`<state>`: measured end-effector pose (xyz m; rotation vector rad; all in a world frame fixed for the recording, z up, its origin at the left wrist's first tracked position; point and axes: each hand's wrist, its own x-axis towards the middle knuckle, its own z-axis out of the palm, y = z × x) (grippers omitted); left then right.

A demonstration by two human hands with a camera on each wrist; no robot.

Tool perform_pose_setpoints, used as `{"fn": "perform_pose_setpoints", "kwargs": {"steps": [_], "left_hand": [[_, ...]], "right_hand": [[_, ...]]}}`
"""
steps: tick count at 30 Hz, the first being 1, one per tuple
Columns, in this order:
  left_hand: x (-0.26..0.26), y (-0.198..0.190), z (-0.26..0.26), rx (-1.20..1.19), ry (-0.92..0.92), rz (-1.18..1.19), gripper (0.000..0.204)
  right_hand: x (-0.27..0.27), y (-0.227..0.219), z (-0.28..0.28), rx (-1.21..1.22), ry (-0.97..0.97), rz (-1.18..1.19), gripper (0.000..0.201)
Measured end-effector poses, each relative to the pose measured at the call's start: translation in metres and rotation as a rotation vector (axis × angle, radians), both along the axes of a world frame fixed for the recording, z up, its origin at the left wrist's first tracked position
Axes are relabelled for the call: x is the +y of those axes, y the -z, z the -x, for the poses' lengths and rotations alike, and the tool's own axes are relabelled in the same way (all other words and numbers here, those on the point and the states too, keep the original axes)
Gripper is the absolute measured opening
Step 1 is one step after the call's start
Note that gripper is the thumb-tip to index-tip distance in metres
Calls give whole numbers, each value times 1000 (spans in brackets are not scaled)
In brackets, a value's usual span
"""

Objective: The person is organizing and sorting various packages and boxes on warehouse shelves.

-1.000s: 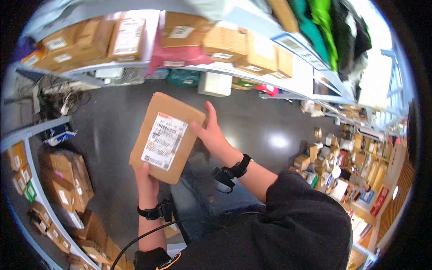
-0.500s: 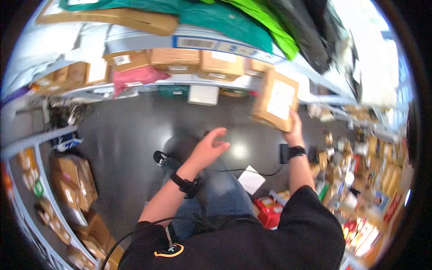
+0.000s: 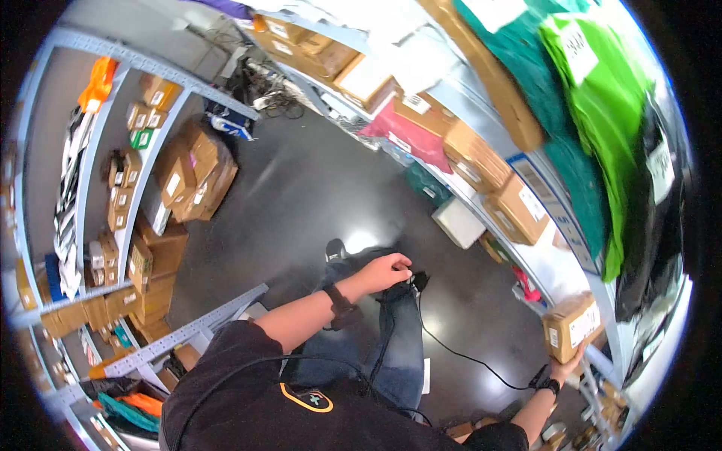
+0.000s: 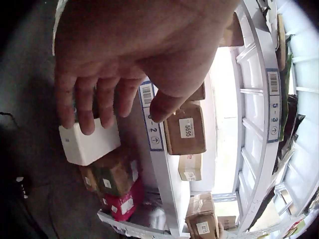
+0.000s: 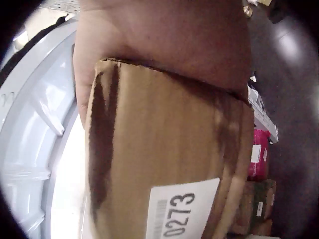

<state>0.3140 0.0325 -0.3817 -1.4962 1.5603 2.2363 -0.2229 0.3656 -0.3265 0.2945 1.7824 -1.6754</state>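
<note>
My right hand point(image 3: 568, 366) grips a brown cardboard box point(image 3: 564, 334) by its near end, out at the lower right in the head view. The box is beside the end of the right-hand shelf, with a white label on its upper face. Close up in the right wrist view, a sticker point(image 5: 182, 211) on the box reads 0273, and its edge lies against my palm; most of the fingers are hidden. My left hand point(image 3: 380, 274) hangs over my legs with relaxed fingers point(image 4: 87, 107) and holds nothing.
Along the right, a shelf point(image 3: 553, 274) bears cardboard boxes point(image 3: 519, 210) and a pink parcel point(image 3: 414, 135). Green bags point(image 3: 602, 113) hang over the shelf above. A white box point(image 3: 459, 223) stands low beneath. More racks point(image 3: 158, 143) stand left. A cable point(image 3: 474, 361) runs between my arms.
Both hands held the box at first; the left then let go and drew back over my legs. My right hand has carried the box rightward to the shelf. The view has turned.
</note>
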Motion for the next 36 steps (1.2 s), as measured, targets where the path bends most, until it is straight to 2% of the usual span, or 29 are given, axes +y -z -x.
{"fn": "perform_pose_setpoints", "kwargs": {"steps": [3, 5, 6, 7, 9, 10, 12, 13, 14, 15, 16, 17, 18, 19, 20, 21, 22, 23, 24, 25, 26, 27, 29, 30, 31, 32, 34, 36], "left_hand": [[-8, 5, 0, 14, -59, 92, 40], [-12, 12, -4, 22, -73, 117, 40], [-16, 13, -7, 30, -112, 114, 40], [-19, 13, -13, 36, -144, 103, 40], [-35, 10, -32, 72, -233, 46, 39], [-48, 8, -48, 63, -281, 93, 38], [-85, -1, -82, 18, -461, 233, 30], [-109, -7, -101, 87, -539, 384, 30], [-141, -14, -121, 162, -607, 536, 31], [-177, -22, -135, 126, -711, 654, 36], [-217, -33, -149, 90, -814, 769, 42], [-260, -49, -161, 62, -844, 968, 59], [-306, -61, -172, 27, -895, 1176, 71], [-341, -95, -171, -78, -917, 1307, 79], [-384, -102, -180, -72, -897, 1535, 82], [-404, -132, -180, -189, -860, 1602, 86], [-431, -137, -184, -240, -804, 1700, 88], [-458, -135, -191, -175, -766, 1805, 85], [-477, -137, -195, -226, -686, 1828, 84], [-482, -145, -196, -329, -569, 1802, 78], [-488, -155, -196, -321, -537, 1655, 74], [-512, -130, -207, -279, -572, 1750, 64], [-517, -144, -207, -188, -485, 1583, 64], [-529, -136, -205, -104, -470, 1613, 64], [-534, -134, -209, -16, -379, 1582, 56], [-527, -132, -196, 20, -460, 1688, 49], [-563, -106, -212, -110, -335, 1652, 40], [-567, -99, -216, 56, -399, 1603, 37]], "right_hand": [[-25, 25, 50, -84, 46, -40, 80], [-37, 58, 77, 85, -27, -95, 84], [-47, 67, 78, 171, -56, -125, 86], [-51, 71, 78, 168, -38, -272, 90], [-47, 76, 67, 175, 21, -388, 89], [-45, 80, 66, 184, 42, -444, 89], [-35, 85, 49, 192, 45, -275, 88], [-27, 89, 37, 228, 34, -221, 87], [-11, 102, 23, 283, 110, -347, 85], [7, 119, 8, 335, 192, -475, 84], [22, 132, -7, 119, 223, -479, 83], [5, 114, -56, 84, 140, -660, 83], [8, 122, -86, 46, 100, -697, 72], [6, 134, -111, -3, 15, -746, 54], [-2, 143, -147, 66, -32, -742, 35], [-42, 129, -207, 146, -79, -769, 26], [-78, 117, -259, 211, -134, -860, 24], [-100, 123, -299, 280, -179, -869, 46], [-90, 160, -311, 237, -400, -872, 64], [-97, 190, -342, 277, -455, -737, 63], [-161, 147, -395, 120, -527, -668, 65], [-233, 88, -445, 151, -717, -747, 66], [-281, 66, -498, 27, -660, -555, 65], [-287, 72, -510, 27, -688, -532, 67], [-293, 70, -524, 267, -774, -633, 69], [-297, 75, -526, 174, -777, -533, 63], [-302, 72, -537, 252, -742, -485, 65], [-303, 60, -531, 228, -704, -499, 64]]}}
